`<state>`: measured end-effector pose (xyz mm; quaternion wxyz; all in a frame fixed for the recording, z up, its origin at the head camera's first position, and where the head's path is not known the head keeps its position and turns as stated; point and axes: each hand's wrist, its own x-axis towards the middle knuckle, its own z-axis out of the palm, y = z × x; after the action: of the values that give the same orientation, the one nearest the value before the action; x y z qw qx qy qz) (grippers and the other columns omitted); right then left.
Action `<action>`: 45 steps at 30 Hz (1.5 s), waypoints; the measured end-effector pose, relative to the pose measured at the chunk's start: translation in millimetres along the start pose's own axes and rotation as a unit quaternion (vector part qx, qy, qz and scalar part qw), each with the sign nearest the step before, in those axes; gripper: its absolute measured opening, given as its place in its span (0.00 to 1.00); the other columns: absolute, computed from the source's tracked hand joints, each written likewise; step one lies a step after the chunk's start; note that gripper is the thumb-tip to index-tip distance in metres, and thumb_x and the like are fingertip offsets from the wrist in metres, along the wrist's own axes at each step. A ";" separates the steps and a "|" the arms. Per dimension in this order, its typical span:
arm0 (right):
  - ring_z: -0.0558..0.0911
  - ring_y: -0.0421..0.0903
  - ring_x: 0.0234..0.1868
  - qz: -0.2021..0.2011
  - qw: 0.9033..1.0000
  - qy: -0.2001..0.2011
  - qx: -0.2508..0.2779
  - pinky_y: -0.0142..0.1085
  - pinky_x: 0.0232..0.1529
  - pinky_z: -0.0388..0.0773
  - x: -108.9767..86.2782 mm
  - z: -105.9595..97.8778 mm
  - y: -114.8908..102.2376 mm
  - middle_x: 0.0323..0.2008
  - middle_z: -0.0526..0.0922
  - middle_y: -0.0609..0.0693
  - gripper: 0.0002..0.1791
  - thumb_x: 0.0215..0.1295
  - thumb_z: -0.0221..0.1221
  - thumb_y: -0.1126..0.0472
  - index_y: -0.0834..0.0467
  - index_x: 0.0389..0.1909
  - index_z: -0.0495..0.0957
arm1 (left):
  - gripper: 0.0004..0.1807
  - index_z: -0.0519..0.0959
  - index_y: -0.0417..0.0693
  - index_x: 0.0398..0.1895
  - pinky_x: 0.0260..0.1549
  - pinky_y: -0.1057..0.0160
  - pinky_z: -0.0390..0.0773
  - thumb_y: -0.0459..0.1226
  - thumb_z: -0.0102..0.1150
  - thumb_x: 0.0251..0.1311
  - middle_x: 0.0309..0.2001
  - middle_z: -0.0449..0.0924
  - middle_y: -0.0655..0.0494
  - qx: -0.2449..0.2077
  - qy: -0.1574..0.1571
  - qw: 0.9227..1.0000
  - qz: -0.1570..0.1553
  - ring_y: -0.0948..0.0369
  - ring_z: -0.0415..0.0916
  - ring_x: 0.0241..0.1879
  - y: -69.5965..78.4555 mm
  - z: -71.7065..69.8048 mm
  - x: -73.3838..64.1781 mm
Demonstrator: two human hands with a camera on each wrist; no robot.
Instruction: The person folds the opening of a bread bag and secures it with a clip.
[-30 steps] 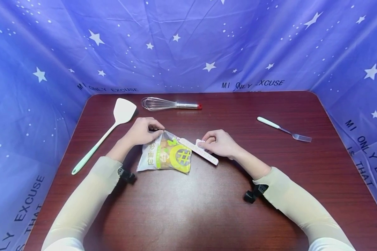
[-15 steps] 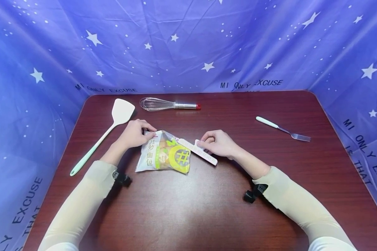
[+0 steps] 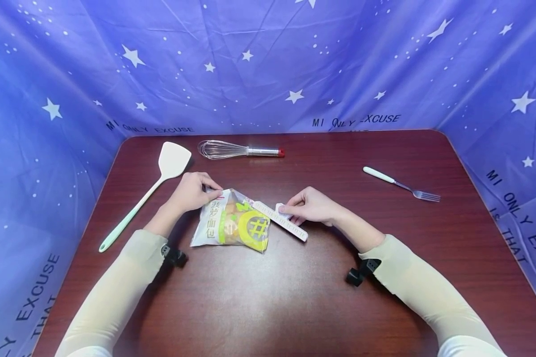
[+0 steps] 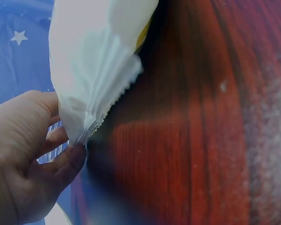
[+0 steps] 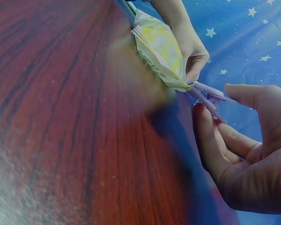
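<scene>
A clear and white bread bag (image 3: 232, 223) with yellow-green print and a bun inside lies left of the table's middle. My left hand (image 3: 193, 192) pinches its upper left corner; in the left wrist view the serrated end of the bag (image 4: 96, 70) gathers between thumb and fingers. A long pale pink bag sealing clip (image 3: 288, 225) slants along the bag's upper right edge. My right hand (image 3: 312, 206) holds the clip by its raised tab, between thumb and fingers. In the right wrist view the clip's two bars (image 5: 210, 90) stand apart near the hand and meet at the bag's corner.
A white spatula with a green handle (image 3: 134, 218) lies to the left. Near the back edge is a whisk (image 3: 241, 149) with a red end. A fork (image 3: 402, 184) with a pale handle lies at right. A blue star-print curtain (image 3: 268, 64) surrounds the dark red-brown table (image 3: 268, 307).
My left hand has slid left along the bag's top, from its peak to the upper left corner. The right hand stays on the clip, whose free end dips slightly toward me.
</scene>
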<state>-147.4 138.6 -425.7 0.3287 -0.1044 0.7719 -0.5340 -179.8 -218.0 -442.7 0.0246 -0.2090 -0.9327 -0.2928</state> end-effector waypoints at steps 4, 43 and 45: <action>0.85 0.38 0.24 -0.002 1.000 0.010 -0.013 0.34 0.29 0.87 0.9 0.0 0.8 0.26 0.89 0.49 0.16 0.71 0.67 0.59 0.71 0.43 0.89 | 0.03 0.94 0.46 0.32 0.28 0.67 0.70 0.36 0.76 0.59 0.31 0.89 0.52 -0.002 0.000 1.000 -0.002 0.64 0.72 0.25 0.3 0.4 -1.2; 0.85 0.38 0.25 0.018 1.000 0.009 0.012 0.32 0.30 0.87 19.9 6.4 -2.4 0.28 0.88 0.48 0.17 0.73 0.66 0.60 0.71 0.50 0.87 | 0.02 0.94 0.48 0.31 0.27 0.70 0.68 0.36 0.76 0.60 0.32 0.88 0.52 -0.010 0.000 1.000 -0.024 0.64 0.72 0.25 1.9 1.1 -3.8; 0.85 0.38 0.25 0.019 1.000 0.007 0.013 0.32 0.30 0.87 21.2 6.2 -2.4 0.28 0.87 0.48 0.17 0.73 0.66 0.60 0.72 0.51 0.87 | 0.02 0.94 0.48 0.31 0.27 0.70 0.68 0.36 0.75 0.60 0.32 0.88 0.52 -0.009 -0.001 1.000 -0.025 0.65 0.72 0.25 2.2 1.3 -3.7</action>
<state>-160.1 122.1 -433.3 0.3343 -0.0818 0.7692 -0.5384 -175.4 -217.0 -443.2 0.0147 -0.1863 -0.9351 -0.3013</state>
